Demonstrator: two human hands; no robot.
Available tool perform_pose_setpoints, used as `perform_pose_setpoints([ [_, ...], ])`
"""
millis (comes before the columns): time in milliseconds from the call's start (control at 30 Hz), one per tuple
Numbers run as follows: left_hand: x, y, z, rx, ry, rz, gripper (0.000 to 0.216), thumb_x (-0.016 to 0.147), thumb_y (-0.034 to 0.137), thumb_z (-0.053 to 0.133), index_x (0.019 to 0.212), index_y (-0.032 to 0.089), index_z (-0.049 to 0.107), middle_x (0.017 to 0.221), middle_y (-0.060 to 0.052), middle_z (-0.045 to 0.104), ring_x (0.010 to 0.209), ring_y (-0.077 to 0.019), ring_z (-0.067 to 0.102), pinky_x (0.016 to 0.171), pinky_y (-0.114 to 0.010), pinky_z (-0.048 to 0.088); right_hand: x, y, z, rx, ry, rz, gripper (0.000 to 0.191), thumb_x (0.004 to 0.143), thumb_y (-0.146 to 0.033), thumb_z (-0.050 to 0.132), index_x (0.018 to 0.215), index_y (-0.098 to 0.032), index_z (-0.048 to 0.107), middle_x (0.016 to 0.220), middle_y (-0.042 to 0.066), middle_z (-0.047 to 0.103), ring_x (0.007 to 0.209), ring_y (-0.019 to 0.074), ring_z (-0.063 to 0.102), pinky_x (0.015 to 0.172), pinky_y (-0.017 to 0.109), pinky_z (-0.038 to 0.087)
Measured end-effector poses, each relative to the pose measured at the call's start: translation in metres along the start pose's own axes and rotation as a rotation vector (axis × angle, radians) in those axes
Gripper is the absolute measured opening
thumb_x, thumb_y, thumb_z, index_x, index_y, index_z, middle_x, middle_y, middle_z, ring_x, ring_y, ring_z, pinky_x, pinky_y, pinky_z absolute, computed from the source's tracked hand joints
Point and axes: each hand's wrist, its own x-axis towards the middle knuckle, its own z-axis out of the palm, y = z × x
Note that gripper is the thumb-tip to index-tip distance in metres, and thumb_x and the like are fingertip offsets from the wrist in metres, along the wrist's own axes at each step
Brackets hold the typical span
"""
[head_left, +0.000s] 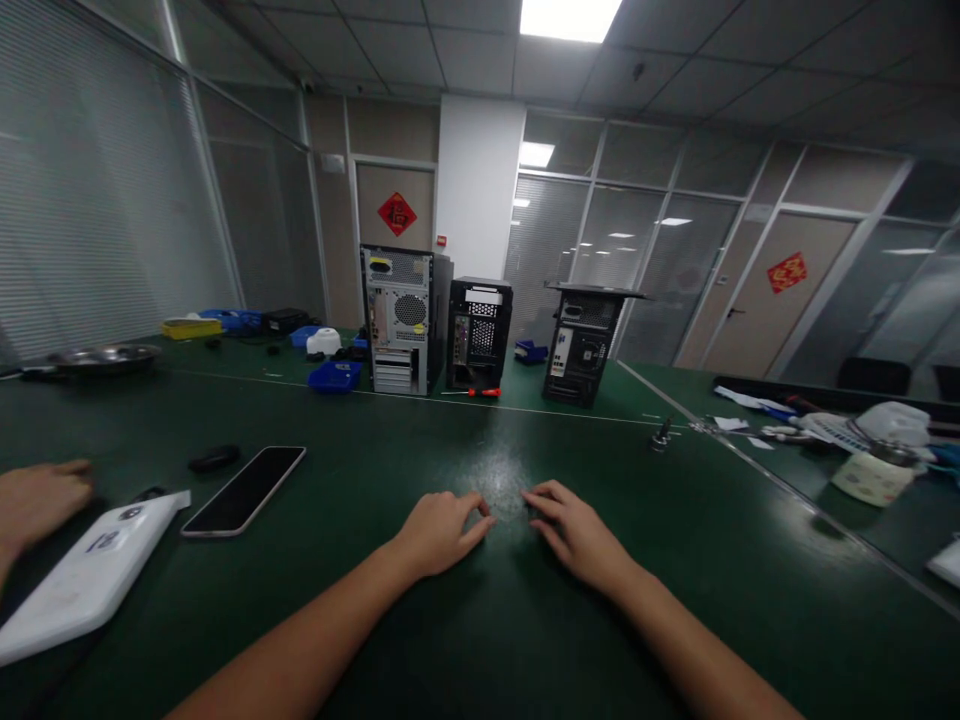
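Holds left hand [442,532] and right hand [576,535] low at the green table [480,650], near each other but apart. Has both hands open, with fingers loosely bent and a gap before each thumb. Cannot tell whether fingertips press the table or only hover. Has smartphone [246,492] lying flat, to the left of left hand. Shows further ahead a red-handled screwdriver [484,392], just before the middle computer case [480,335]. Shows at far left another person's hand [46,497], beside a white device [94,580].
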Motion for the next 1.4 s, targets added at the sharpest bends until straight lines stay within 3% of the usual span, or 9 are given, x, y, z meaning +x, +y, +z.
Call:
perform_pose_setpoints([
  [100,-0.001,0.011,0.009,0.026,-0.033,0.069,0.042,0.100,0.052,0.038,0.118,0.025,0.065,0.086,-0.009,0.071,0.078,-0.0263,0.067,0.075,-0.033,0.044,0.004,-0.022,0.017,0.052,-0.033,-0.076,0.056,0.093,-0.019,0.056,0.148,-0.029,0.047,0.128,0.010,0.061,0.119,0.0238,0.059,0.104,0.042,0.049],
  [400,0.001,0.016,0.013,0.106,-0.071,0.156,0.043,0.102,0.048,0.034,0.127,0.024,0.059,0.089,-0.009,0.072,0.075,-0.0274,0.067,0.071,-0.034,0.044,0.001,-0.021,0.023,0.048,-0.008,-0.169,0.068,0.093,-0.016,0.055,0.155,-0.030,0.031,0.129,0.009,0.061,0.117,0.0244,0.058,0.102,0.044,0.051],
  [700,0.003,0.010,0.004,0.033,-0.041,0.024,0.027,0.094,0.040,0.053,0.112,0.028,0.068,0.065,0.000,0.064,0.062,-0.0204,0.060,0.065,-0.029,0.037,-0.002,-0.002,0.009,-0.033,0.133,-0.012,0.045,0.091,-0.007,0.038,0.134,-0.019,0.042,0.122,0.014,0.053,0.113,0.0247,0.055,0.101,0.045,0.048],
  [900,0.001,0.019,0.011,0.026,-0.030,0.088,0.033,0.095,0.046,0.049,0.104,0.026,0.074,0.066,-0.001,0.068,0.064,-0.0194,0.062,0.065,-0.028,0.038,0.000,-0.033,0.019,-0.215,-0.017,-0.073,0.024,0.090,-0.021,0.056,0.114,-0.018,0.051,0.108,0.011,0.059,0.103,0.0274,0.054,0.092,0.045,0.046],
  [1100,0.001,0.018,0.017,0.073,-0.017,0.170,0.038,0.099,0.047,0.045,0.094,0.027,0.077,0.070,-0.002,0.072,0.066,-0.0187,0.064,0.064,-0.028,0.037,0.005,-0.039,0.025,-0.282,-0.077,-0.117,0.011,0.099,-0.024,0.046,0.103,-0.020,0.055,0.100,0.008,0.060,0.096,0.0226,0.055,0.089,0.039,0.042],
  [1233,0.003,0.004,0.007,0.052,0.015,0.111,0.047,0.100,0.053,0.041,0.089,0.024,0.076,0.071,-0.003,0.071,0.066,-0.0176,0.063,0.062,-0.027,0.034,0.006,-0.016,0.009,-0.251,-0.021,-0.021,0.017,0.102,-0.026,0.039,0.104,-0.021,0.055,0.098,0.007,0.060,0.093,0.0218,0.056,0.087,0.037,0.041],
  [1400,0.005,-0.023,-0.012,0.037,0.080,-0.078,0.047,0.101,0.051,0.039,0.085,0.022,0.072,0.068,-0.002,0.067,0.064,-0.0171,0.061,0.060,-0.027,0.032,-0.017,0.069,-0.027,-0.156,0.113,0.346,0.026,0.102,-0.034,0.031,0.110,-0.021,0.052,0.099,0.008,0.062,0.086,0.0211,0.060,0.079,0.035,0.044],
])
